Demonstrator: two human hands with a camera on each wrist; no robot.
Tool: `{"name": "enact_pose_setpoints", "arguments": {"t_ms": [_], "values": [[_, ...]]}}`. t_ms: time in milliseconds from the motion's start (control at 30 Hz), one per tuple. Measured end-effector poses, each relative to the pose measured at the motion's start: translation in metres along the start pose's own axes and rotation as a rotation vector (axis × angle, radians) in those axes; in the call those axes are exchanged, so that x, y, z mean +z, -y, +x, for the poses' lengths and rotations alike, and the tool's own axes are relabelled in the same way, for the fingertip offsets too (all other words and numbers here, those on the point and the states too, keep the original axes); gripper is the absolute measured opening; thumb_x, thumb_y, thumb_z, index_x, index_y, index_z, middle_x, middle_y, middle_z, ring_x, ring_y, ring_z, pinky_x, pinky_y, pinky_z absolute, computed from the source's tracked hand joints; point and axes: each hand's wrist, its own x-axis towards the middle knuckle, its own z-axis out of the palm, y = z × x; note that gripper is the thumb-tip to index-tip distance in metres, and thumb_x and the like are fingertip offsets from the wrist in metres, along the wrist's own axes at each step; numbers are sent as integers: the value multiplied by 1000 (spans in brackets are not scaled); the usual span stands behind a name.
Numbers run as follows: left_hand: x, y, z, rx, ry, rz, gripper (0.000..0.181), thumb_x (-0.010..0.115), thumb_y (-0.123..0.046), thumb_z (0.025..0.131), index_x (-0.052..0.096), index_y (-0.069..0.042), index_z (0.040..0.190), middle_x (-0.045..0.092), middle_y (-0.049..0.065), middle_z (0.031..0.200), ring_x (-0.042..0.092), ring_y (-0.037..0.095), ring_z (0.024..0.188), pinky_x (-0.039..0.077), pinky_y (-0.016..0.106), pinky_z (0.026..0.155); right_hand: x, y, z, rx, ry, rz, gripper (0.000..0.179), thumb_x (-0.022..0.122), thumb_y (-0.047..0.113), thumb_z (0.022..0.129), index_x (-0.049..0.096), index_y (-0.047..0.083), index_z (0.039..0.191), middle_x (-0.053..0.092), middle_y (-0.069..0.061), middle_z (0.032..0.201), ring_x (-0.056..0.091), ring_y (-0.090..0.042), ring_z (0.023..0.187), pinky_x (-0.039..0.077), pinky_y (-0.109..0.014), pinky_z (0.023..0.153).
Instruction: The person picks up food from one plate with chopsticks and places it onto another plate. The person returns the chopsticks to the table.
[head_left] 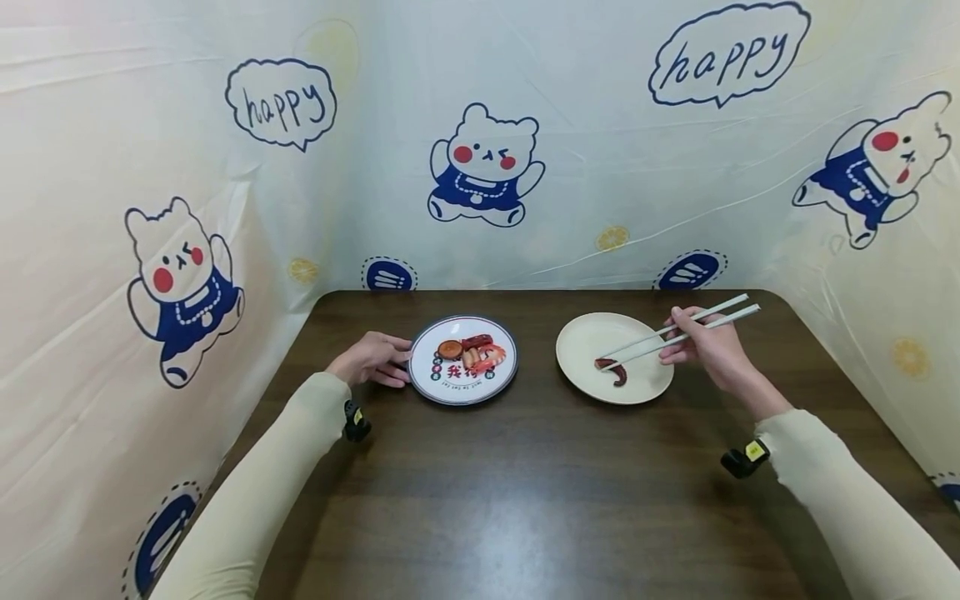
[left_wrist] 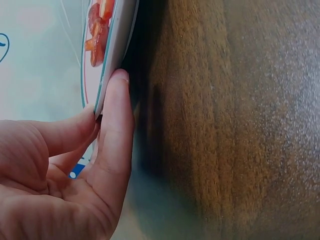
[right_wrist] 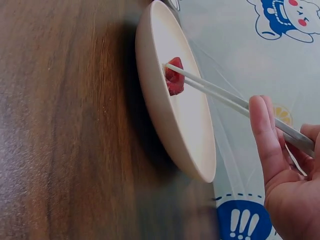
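Observation:
My left hand (head_left: 371, 360) pinches the near-left rim of a white plate (head_left: 453, 327) with a blue edge and printed writing. In the left wrist view the thumb lies on the rim, a finger underneath. On this plate sit a pink-orange shrimp (head_left: 491, 358), a round brown piece (head_left: 450, 349), a dark red piece (head_left: 476, 341) and a small tan piece. My right hand (head_left: 708, 346) holds a pair of pale chopsticks (head_left: 723, 306). Their tips reach a dark red curved food piece (right_wrist: 176, 86) on a cream plate (head_left: 588, 333); whether they grip it I cannot tell.
Both plates stand near the back of a dark brown wooden table (head_left: 480, 483), a gap between them. Pale curtains (head_left: 570, 250) printed with bears surround the table at the back and sides. Each wrist carries a small black camera (head_left: 357, 421).

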Motion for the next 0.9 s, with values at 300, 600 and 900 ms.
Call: {"name": "enact_pose_setpoints", "arguments": {"t_ms": [300,600,900], "values": [[0,1,1,3,3,1,54,60,-14,109,44,-4,160,69,20,110,75,24,79,65,39,79,-15,-1,-8,1,-45,29,33,54,19,112,57,-13,105,66,-12,79,75,-26,64,66,-41,62],[0,1,2,8,6,4,54,60,-13,109,43,-3,160,69,20,110,75,24,78,66,39,79,-14,-1,8,16,-26,-2,33,56,21,111,61,-10,102,69,-14,80,76,-26,64,66,-41,63],[0,0,2,6,-1,9,53,60,-13,109,45,-3,159,70,19,108,75,23,77,66,39,78,-20,-7,43,138,59,-11,31,53,24,113,65,-2,103,71,-9,80,76,-23,67,66,-37,64]]}}
